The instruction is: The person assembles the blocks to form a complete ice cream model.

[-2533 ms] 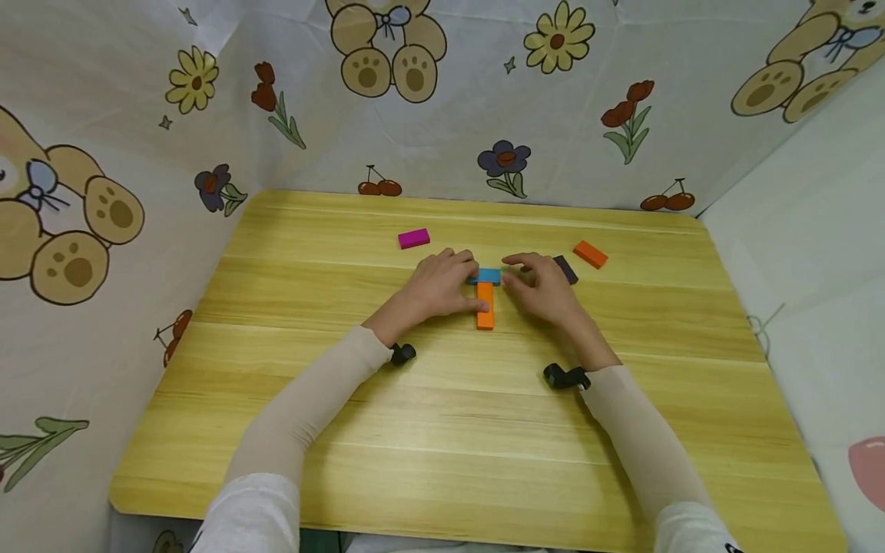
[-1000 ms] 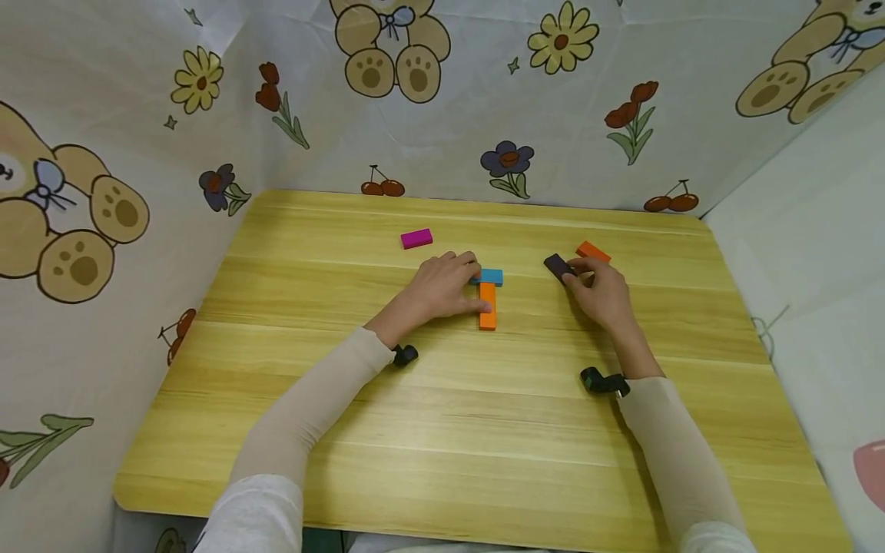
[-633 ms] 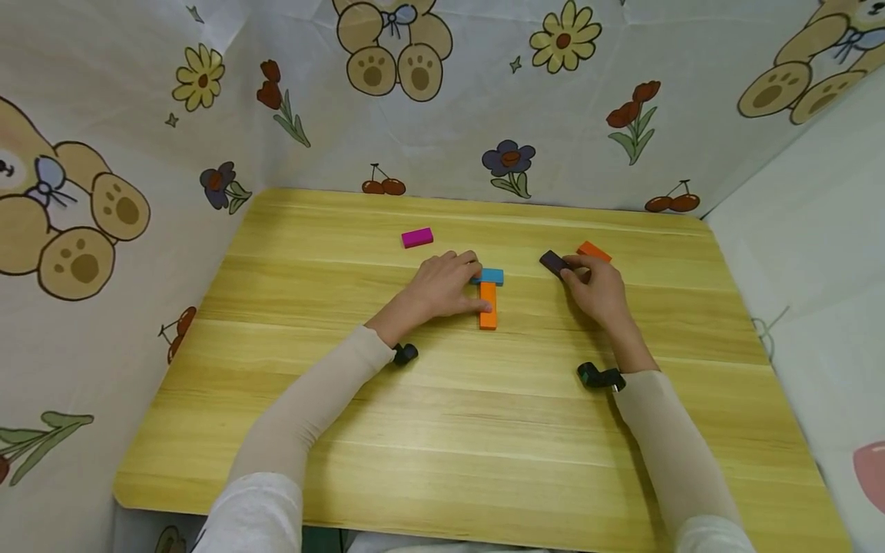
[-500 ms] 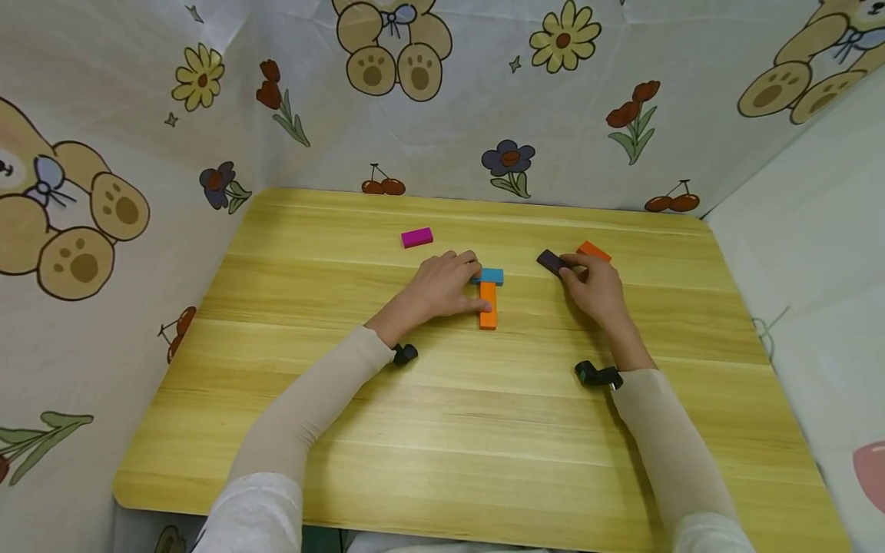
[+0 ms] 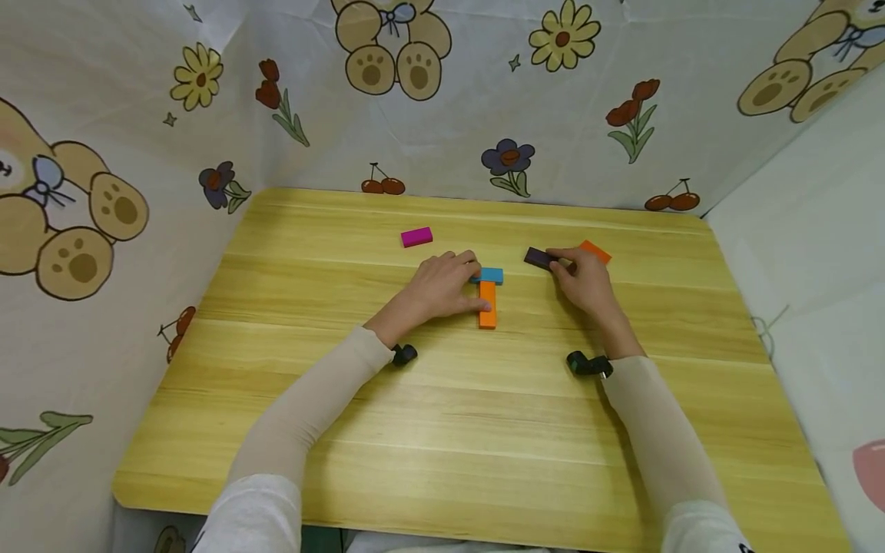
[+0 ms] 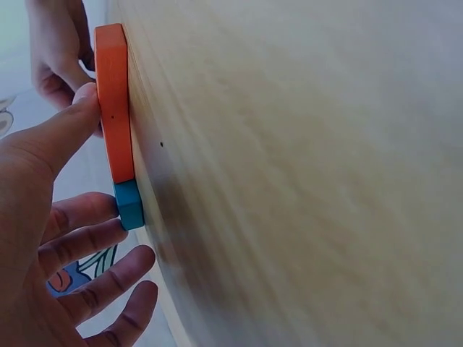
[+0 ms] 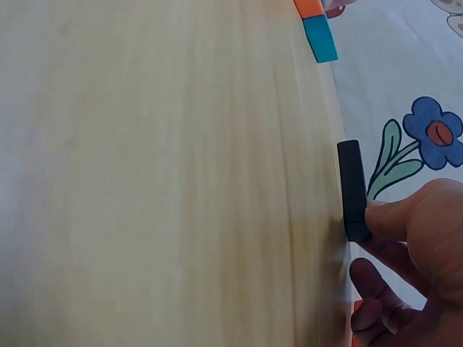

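An orange block (image 5: pixel 487 306) lies lengthwise on the table, its far end meeting a blue block (image 5: pixel 492 276) set crosswise, so they form a T. My left hand (image 5: pixel 442 286) rests over them: the thumb touches the orange block's top, and two fingertips touch the blue block, as the left wrist view shows. The other fingers are extended. To the right, my right hand (image 5: pixel 586 280) pinches the near end of a black block (image 5: pixel 538 258) between thumb and forefinger. That block (image 7: pixel 352 184) seems to be at the table surface; whether it touches cannot be told.
A magenta block (image 5: pixel 417 237) lies behind my left hand. Another orange block (image 5: pixel 596 250) sits just behind my right hand, partly covered. The wooden table (image 5: pixel 442 430) ends at a patterned cloth (image 5: pixel 442 138) at the back.
My right hand moved right from beside the blue block, took hold of the black block, and has shifted it leftward, turning it slightly. The left hand has stayed in place.
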Tool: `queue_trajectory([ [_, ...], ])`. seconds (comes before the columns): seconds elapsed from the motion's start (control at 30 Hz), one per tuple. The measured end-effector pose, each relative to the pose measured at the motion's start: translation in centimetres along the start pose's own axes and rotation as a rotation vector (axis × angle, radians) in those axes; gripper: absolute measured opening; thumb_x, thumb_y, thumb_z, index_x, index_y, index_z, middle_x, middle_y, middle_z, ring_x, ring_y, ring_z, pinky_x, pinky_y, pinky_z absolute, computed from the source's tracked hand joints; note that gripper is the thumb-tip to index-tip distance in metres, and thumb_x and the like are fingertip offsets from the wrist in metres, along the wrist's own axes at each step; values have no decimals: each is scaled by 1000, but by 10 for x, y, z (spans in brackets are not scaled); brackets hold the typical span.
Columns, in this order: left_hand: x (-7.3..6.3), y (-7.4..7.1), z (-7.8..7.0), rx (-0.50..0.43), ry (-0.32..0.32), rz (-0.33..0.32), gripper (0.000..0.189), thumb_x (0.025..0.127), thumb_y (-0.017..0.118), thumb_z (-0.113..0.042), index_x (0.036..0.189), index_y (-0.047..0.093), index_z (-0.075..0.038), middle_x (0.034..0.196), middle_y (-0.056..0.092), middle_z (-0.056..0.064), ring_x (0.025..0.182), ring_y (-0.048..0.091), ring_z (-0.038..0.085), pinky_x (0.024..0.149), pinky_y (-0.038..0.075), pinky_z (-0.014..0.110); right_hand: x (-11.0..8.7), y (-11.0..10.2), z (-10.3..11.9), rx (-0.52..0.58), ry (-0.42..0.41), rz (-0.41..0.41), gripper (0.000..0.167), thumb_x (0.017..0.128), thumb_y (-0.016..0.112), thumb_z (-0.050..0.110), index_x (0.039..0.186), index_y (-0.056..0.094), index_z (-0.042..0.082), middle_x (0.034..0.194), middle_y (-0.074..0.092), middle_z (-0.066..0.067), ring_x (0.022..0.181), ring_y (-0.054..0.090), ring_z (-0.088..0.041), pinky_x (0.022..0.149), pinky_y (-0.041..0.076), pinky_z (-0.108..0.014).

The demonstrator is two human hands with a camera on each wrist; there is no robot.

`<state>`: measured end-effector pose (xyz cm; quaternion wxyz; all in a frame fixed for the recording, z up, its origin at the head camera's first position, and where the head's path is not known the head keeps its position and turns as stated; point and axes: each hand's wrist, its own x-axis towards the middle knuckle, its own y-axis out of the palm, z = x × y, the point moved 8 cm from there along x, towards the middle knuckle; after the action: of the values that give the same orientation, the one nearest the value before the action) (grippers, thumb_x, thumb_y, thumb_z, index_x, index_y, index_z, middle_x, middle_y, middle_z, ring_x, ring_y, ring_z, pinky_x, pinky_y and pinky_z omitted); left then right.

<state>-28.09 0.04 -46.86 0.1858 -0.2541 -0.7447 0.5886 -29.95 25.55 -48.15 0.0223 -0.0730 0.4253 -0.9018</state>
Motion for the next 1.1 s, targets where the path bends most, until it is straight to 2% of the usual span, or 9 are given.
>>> queue_trajectory([
  [0.37,-1,0,-2,11,9,-3,67,92,69,-76,128,69,-19,133,61,-2,99,58,20,80,54,36,7,6,4,-3,-7,32,37,111,60,18,146,68,12,114,70,-22,69,45,-24,62,36,-34],
  [0.6,0,0,-1,17,0,0,67,92,68,-77,127,69,-19,131,61,-3,98,58,20,80,53,36,12,10,9,1,-11,47,36,111,60,17,146,69,13,124,72,-23,73,50,-28,65,38,-35],
  [0.83,0,1,0,10,-1,-6,67,91,69,-77,127,70,-19,127,61,-3,95,58,20,79,53,35,21,13,13,-8,-18,75,35,111,59,16,144,70,12,139,69,-24,85,55,-32,73,40,-38],
  [1.1,-1,1,0,14,-3,-16,68,91,69,-77,127,70,-20,128,61,-4,96,59,20,80,53,35,29,19,19,-8,-40,81,35,111,59,17,143,71,11,139,66,-23,91,56,-32,78,42,-38],
])
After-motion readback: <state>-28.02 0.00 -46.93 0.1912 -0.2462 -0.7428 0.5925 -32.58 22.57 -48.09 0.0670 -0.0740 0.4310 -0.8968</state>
